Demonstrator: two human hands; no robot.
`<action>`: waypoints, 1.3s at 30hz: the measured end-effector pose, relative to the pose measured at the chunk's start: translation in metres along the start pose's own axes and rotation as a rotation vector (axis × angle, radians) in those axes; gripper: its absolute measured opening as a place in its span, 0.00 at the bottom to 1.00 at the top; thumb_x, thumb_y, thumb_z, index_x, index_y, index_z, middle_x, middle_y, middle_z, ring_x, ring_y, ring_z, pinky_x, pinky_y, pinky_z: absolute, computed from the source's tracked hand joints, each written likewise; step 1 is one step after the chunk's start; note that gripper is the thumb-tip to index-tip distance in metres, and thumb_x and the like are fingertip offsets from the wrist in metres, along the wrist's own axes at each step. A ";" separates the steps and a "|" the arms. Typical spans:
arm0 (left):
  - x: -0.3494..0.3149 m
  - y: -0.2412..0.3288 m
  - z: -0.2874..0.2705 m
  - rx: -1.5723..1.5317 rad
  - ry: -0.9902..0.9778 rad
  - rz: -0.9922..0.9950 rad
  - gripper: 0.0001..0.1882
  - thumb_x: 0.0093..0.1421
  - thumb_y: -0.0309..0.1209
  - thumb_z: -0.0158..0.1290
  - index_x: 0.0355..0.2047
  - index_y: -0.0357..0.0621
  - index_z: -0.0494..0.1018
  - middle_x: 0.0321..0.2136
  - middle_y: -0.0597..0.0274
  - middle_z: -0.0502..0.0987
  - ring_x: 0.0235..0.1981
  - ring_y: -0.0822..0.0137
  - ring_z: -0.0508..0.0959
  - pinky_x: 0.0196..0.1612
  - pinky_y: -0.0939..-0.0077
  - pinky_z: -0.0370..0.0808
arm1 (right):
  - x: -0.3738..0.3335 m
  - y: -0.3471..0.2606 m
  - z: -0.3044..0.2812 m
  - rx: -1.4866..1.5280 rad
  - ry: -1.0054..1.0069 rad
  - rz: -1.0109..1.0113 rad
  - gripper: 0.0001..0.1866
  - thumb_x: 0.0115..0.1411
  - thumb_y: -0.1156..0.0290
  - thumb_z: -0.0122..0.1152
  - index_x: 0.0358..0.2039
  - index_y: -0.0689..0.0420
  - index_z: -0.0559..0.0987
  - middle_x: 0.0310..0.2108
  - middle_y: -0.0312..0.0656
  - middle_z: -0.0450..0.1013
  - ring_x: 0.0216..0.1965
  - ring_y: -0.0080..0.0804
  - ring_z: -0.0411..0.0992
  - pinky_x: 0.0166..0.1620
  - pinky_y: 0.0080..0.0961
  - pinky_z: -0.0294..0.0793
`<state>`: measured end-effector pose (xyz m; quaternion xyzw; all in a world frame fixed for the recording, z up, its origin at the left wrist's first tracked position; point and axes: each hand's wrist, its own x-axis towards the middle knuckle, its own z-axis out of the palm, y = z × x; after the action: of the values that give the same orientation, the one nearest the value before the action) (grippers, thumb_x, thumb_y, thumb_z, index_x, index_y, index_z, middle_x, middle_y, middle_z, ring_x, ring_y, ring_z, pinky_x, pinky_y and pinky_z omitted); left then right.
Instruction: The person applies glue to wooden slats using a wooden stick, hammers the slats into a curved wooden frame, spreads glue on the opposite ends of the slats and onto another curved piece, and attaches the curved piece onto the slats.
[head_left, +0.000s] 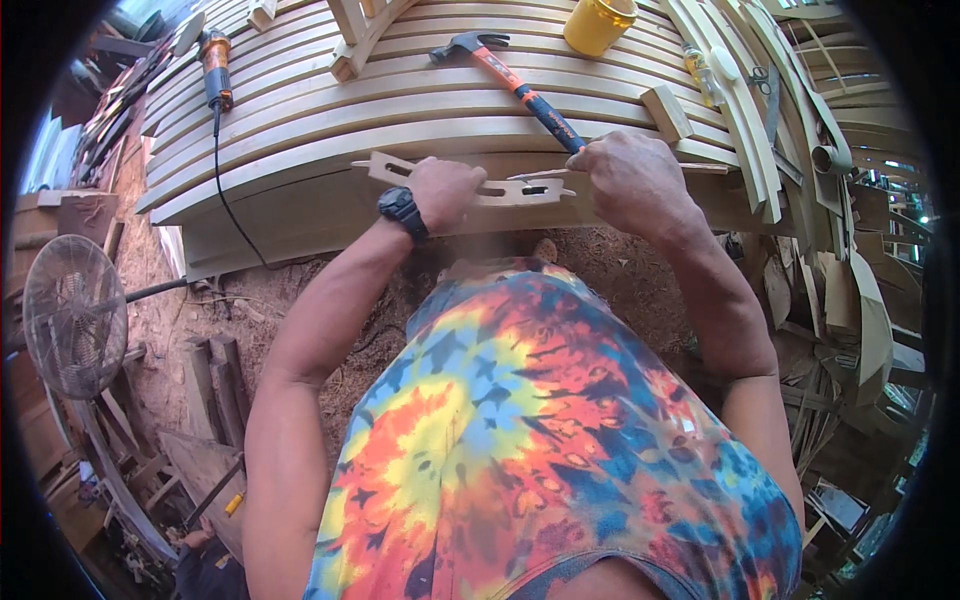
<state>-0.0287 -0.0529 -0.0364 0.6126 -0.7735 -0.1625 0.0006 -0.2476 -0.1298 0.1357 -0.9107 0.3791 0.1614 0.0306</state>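
Observation:
My left hand [450, 192], with a dark watch on its wrist, grips a flat wooden piece [515, 192] with elongated slots, at the near edge of the slatted wood. My right hand [632, 185] is closed around a thin tool [523, 178]; its narrow tip points left over the piece's right end. The fist hides most of this tool, so its kind is unclear. A claw hammer [510, 80] with an orange and black handle lies on the slats. Its handle end reaches up to my right knuckles; whether they touch, I cannot tell.
Long pale wooden slats [300, 95] form the work surface. On them are a corded orange power tool [215, 70], a yellow container [600, 25], a small wood block [667, 112] and a clear bottle [703, 75]. A fan [78, 315] stands left; another person [208, 560] is lower left.

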 end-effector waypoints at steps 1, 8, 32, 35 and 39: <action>0.001 0.000 0.008 -0.002 0.002 -0.004 0.16 0.50 0.26 0.61 0.41 0.49 0.74 0.37 0.59 0.82 0.43 0.54 0.82 0.46 0.58 0.75 | 0.002 -0.004 0.000 -0.015 -0.009 0.010 0.20 0.54 0.73 0.55 0.44 0.46 0.88 0.34 0.48 0.81 0.38 0.46 0.81 0.46 0.44 0.79; -0.014 -0.022 0.037 0.062 0.303 -0.068 0.26 0.45 0.27 0.64 0.47 0.49 0.73 0.42 0.58 0.75 0.50 0.54 0.74 0.58 0.52 0.65 | 0.020 -0.027 0.011 -0.034 -0.105 -0.041 0.12 0.56 0.73 0.54 0.33 0.51 0.86 0.30 0.47 0.81 0.36 0.48 0.81 0.44 0.44 0.81; -0.028 -0.031 0.037 0.079 0.313 -0.291 0.22 0.41 0.34 0.64 0.40 0.58 0.76 0.40 0.65 0.75 0.51 0.59 0.73 0.57 0.36 0.60 | 0.024 -0.036 0.035 -0.161 -0.157 -0.159 0.08 0.58 0.72 0.56 0.31 0.57 0.84 0.33 0.50 0.80 0.38 0.48 0.81 0.41 0.44 0.81; -0.027 -0.032 0.040 0.094 0.336 -0.271 0.23 0.41 0.34 0.64 0.41 0.57 0.76 0.40 0.64 0.75 0.52 0.59 0.72 0.57 0.36 0.61 | 0.025 -0.041 0.039 -0.120 -0.081 -0.181 0.08 0.58 0.73 0.56 0.30 0.58 0.84 0.31 0.49 0.80 0.36 0.49 0.82 0.39 0.44 0.81; -0.024 -0.034 0.040 0.097 0.343 -0.260 0.22 0.42 0.33 0.64 0.41 0.57 0.77 0.40 0.63 0.75 0.52 0.58 0.72 0.57 0.37 0.61 | 0.034 -0.057 0.051 -0.129 -0.133 -0.223 0.09 0.57 0.73 0.56 0.29 0.60 0.84 0.29 0.49 0.80 0.34 0.49 0.82 0.37 0.44 0.81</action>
<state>0.0014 -0.0265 -0.0782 0.7252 -0.6834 -0.0174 0.0817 -0.1988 -0.1036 0.0731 -0.9345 0.2618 0.2408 0.0147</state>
